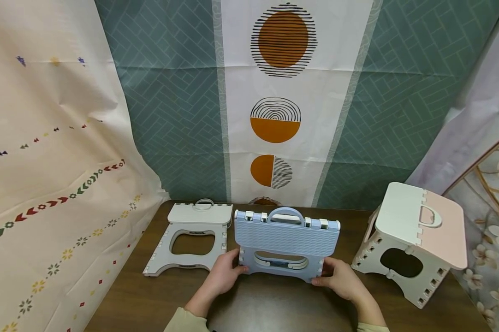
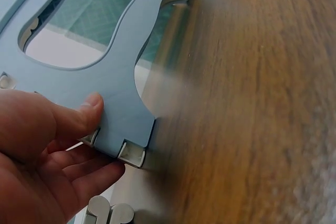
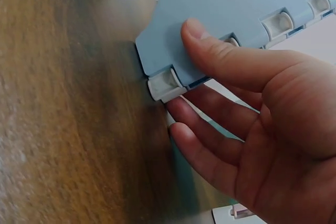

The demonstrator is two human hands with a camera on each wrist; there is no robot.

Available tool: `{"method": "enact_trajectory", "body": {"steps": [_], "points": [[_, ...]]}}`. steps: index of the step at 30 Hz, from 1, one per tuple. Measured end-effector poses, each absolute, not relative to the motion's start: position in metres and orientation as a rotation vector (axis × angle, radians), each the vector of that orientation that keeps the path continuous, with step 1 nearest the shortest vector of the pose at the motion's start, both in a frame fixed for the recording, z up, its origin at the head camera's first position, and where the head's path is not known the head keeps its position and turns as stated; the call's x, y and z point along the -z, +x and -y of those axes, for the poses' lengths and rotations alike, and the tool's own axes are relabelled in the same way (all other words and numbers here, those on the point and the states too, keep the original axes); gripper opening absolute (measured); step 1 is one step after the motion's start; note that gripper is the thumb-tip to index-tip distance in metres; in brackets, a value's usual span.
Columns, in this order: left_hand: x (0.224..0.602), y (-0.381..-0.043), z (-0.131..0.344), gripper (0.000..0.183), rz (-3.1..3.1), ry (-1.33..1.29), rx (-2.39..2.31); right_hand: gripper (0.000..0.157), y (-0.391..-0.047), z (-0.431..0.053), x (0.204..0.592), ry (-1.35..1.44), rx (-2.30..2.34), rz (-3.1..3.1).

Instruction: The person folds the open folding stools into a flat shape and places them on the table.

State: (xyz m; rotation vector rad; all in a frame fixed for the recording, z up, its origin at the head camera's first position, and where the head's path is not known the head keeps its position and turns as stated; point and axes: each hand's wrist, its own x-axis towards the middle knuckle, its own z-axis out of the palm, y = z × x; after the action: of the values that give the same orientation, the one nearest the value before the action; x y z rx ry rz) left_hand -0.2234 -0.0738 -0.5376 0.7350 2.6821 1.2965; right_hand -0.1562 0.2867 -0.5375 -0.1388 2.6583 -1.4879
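A blue folding step stool point(image 1: 287, 235) stands folded nearly flat in the middle of the table, its carry handle at the top and white hinge pieces along the edges. My left hand point(image 1: 226, 272) grips its lower left side, and the left wrist view shows the thumb on the blue panel point(image 2: 121, 98) with fingers behind the hinged edge. On the opposite side my right hand point(image 1: 341, 279) holds the lower right corner. In the right wrist view that thumb presses the panel point(image 3: 173, 30) while the fingers curl behind it.
To the left a white folding stool point(image 1: 218, 214) lies folded on the brown table point(image 1: 274, 304). An unfolded stool with a white and pink top point(image 1: 399, 210) stands at the right. A patterned curtain point(image 1: 179, 115) hangs along the table's back edge.
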Motion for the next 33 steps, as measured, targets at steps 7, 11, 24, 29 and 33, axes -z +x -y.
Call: {"method": "enact_trajectory", "body": {"steps": [7,11,24,29,33], "points": [[0.5381,-0.2239,0.0742,0.032,-2.692,0.745,-1.286,0.050,-0.1577,-0.2817,0.5370,-0.088,1.471,-2.711],[0.5364,-0.2238,0.0744,0.031,-2.673,0.722,-1.298,0.050,-0.1578,-0.2811,0.5375,-0.101,1.481,-2.712],[0.5358,-0.2232,0.0757,0.029,-2.689,0.720,-1.292,0.051,-0.1587,-0.2806,0.5377,-0.132,1.505,-2.685],[0.5363,-0.2225,0.0759,0.029,-2.691,0.707,-1.295,0.052,-0.1584,-0.2810,0.5362,-0.157,1.529,-2.657],[0.5357,-0.2219,0.0759,0.030,-2.694,0.706,-1.296,0.049,-0.1584,-0.2819,0.5340,-0.157,1.531,-2.643]]}}
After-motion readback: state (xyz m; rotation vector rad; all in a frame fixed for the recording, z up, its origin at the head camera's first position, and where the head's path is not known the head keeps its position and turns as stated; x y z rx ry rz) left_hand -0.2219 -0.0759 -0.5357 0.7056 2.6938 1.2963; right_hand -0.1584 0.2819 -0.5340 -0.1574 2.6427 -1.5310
